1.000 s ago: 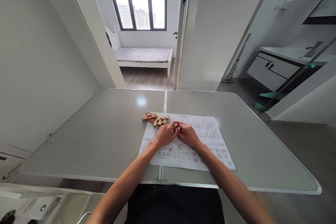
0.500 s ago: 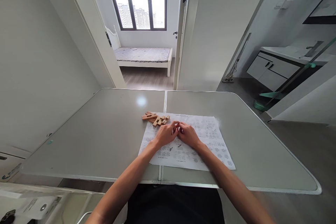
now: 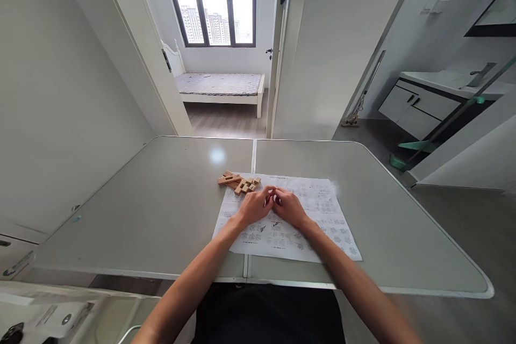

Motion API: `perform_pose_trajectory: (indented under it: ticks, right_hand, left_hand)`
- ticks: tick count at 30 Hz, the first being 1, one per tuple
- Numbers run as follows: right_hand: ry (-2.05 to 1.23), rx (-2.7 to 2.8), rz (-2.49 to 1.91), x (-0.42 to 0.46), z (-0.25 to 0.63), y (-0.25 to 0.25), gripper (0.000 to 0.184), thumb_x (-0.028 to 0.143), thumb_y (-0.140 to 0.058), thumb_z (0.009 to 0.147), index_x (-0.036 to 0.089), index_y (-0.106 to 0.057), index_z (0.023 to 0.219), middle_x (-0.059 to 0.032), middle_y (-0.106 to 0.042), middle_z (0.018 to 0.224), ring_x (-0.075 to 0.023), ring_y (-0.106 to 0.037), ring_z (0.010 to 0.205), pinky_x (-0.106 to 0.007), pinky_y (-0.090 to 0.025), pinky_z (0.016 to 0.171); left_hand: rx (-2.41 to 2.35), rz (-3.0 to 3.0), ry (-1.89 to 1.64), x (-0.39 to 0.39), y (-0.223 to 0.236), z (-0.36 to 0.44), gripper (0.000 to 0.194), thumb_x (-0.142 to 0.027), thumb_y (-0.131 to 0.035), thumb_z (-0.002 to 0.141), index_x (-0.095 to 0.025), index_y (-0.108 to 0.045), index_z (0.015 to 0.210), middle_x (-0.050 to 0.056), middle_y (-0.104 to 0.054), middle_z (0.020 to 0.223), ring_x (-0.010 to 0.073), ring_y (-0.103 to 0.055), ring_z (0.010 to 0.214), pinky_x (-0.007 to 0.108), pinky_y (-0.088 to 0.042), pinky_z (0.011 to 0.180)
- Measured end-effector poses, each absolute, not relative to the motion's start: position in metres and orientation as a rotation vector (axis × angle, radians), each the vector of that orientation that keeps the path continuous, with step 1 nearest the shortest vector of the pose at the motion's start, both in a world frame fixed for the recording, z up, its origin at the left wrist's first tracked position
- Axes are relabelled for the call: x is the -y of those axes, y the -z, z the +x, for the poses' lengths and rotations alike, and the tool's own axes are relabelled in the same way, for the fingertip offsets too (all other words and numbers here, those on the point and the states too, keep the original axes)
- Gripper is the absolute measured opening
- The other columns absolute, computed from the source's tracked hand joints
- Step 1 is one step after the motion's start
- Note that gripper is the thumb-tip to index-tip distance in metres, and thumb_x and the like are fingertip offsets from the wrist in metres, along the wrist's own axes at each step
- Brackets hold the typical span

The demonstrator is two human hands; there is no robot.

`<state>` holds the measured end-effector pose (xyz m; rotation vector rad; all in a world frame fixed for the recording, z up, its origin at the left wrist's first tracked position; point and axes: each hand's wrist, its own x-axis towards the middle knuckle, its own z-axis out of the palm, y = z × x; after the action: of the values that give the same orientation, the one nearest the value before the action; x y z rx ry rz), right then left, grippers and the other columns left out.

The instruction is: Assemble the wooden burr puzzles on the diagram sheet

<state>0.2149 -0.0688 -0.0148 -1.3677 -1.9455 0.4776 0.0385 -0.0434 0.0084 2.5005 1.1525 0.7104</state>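
Note:
My left hand (image 3: 255, 206) and my right hand (image 3: 289, 207) rest side by side on a printed instruction sheet (image 3: 322, 209) in the middle of a grey folding table (image 3: 161, 209). Their fingertips meet and curl together around something hidden between them. Several notched wooden puzzle pieces (image 3: 238, 181) lie in a loose pile just beyond my left hand, at the sheet's far left corner.
A seam (image 3: 253, 156) splits the table down the middle. Beyond it an open doorway shows a bed (image 3: 220, 87) under a window. A vanity cabinet (image 3: 419, 108) and a green mop (image 3: 419, 146) stand at the right. White walls close in at the left.

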Motion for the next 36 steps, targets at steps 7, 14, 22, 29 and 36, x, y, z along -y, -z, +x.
perform_pose_trajectory:
  ticks: [7,14,22,29,36]
  right_hand:
    - [-0.468,1.95,-1.359,0.0691,0.215,0.014,0.018,0.014,-0.053,0.088,0.021,-0.068,0.094,-0.0036,-0.071,0.096,-0.015,-0.06,0.071,-0.025,-0.043,0.07]
    - [-0.471,1.944,-1.367,0.0698,0.2149,0.0128,0.017,0.014,-0.054,0.088,0.021,-0.068,0.094,-0.0037,-0.071,0.096,-0.0148,-0.06,0.07,-0.025,-0.044,0.07]
    - [-0.475,1.949,-1.362,0.0696,0.2152,0.0128,0.018,0.014,-0.054,0.089,0.021,-0.069,0.095,-0.004,-0.071,0.097,-0.0148,-0.06,0.07,-0.025,-0.044,0.07]
    - [-0.478,1.948,-1.357,0.0694,0.2152,0.0124,0.016,0.014,-0.054,0.088,0.021,-0.067,0.093,-0.0035,-0.071,0.096,-0.0146,-0.059,0.07,-0.024,-0.044,0.07]
    - [-0.465,1.951,-1.359,0.0688,0.2151,0.014,0.016,0.014,-0.054,0.089,0.021,-0.068,0.093,-0.0038,-0.071,0.095,-0.0148,-0.06,0.07,-0.025,-0.045,0.071]
  left_hand:
    - [-1.155,2.508,-0.712,0.044,-0.0091,0.0388,0.032,-0.025,-0.049,0.1,-0.025,-0.056,0.131,-0.003,-0.074,0.078,0.0169,-0.071,0.069,0.025,-0.046,0.063]
    - [-1.16,2.515,-0.702,0.0432,-0.0058,0.0381,0.033,-0.026,-0.049,0.1,-0.025,-0.056,0.132,-0.003,-0.074,0.078,0.0173,-0.072,0.072,0.026,-0.047,0.065]
    - [-1.171,2.507,-0.7,0.0442,-0.0097,0.0384,0.033,-0.026,-0.049,0.1,-0.025,-0.056,0.132,-0.003,-0.075,0.079,0.0173,-0.073,0.072,0.026,-0.047,0.065]
    - [-1.173,2.51,-0.693,0.0435,-0.0078,0.0385,0.033,-0.026,-0.049,0.1,-0.025,-0.056,0.132,-0.003,-0.075,0.079,0.0173,-0.073,0.072,0.026,-0.048,0.064]
    - [-1.157,2.511,-0.718,0.0429,-0.0066,0.0385,0.032,-0.025,-0.051,0.099,-0.025,-0.057,0.13,-0.003,-0.074,0.077,0.0162,-0.072,0.07,0.025,-0.048,0.064]
